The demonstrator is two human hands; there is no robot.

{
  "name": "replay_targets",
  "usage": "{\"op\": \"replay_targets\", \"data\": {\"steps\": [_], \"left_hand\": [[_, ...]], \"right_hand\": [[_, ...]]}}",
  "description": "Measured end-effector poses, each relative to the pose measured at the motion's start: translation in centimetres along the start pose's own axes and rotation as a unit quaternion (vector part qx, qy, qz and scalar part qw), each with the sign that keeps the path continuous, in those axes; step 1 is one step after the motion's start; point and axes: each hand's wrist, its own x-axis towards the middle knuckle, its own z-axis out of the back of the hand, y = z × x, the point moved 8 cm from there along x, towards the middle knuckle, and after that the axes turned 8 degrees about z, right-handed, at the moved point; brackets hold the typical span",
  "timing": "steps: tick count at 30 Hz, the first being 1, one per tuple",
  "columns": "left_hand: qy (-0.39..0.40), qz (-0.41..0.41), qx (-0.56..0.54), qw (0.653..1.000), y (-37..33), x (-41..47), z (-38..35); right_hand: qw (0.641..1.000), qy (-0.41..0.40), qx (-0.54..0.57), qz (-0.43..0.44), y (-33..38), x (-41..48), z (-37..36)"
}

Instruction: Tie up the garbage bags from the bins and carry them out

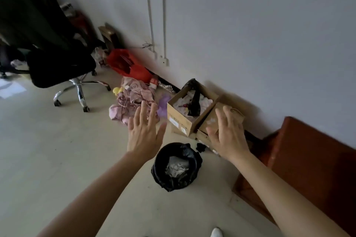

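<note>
Here, left hand (143, 136) grip wide, right hand (228, 136) grip wide, both empty above black garbage bag (176, 167)

I am holding left hand (143, 136) and right hand (229, 138) out beyond the bin (163, 177), box (179, 119) sitting behind it by the wall (250, 25), clothes (133, 98) lying left of box.

This is a lived-in room of a home, rather untidy: beyond the left hand (143, 132) a heap of pink clothes (133, 100) lies on the pale floor (38, 150), a swivel chair (57, 67) farther off to that side. Past the right hand (228, 136) open cardboard boxes (181, 119) stand against the white wall (250, 34), and a small black-lined bin (159, 171) sits below, between both hands.
</note>
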Motion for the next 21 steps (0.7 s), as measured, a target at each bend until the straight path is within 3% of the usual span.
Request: {"op": "replay_targets", "data": {"steps": [5,12,15,19,21], "left_hand": [[0.081,0.059,-0.004,0.995,3.7,-0.7,-12.9],[0.186,0.202,-0.057,0.96,12.5,-3.9,-37.5],[0.205,0.321,-0.126,0.916,17.5,-6.0,-47.0],[0.178,0.487,-0.228,0.824,23.8,-9.1,-56.1],[0.164,0.501,-0.273,0.805,25.7,-9.6,-59.4]], "right_hand": [[0.997,0.054,0.036,-0.045,-3.5,-0.5,-12.3],[0.972,0.136,0.128,-0.141,-11.7,-5.5,-37.1],[0.946,0.158,0.182,-0.218,-14.6,-7.8,-46.3],[0.89,0.151,0.278,-0.328,-17.6,-9.4,-55.7],[0.866,0.132,0.322,-0.359,-18.4,-9.4,-58.9]]}}
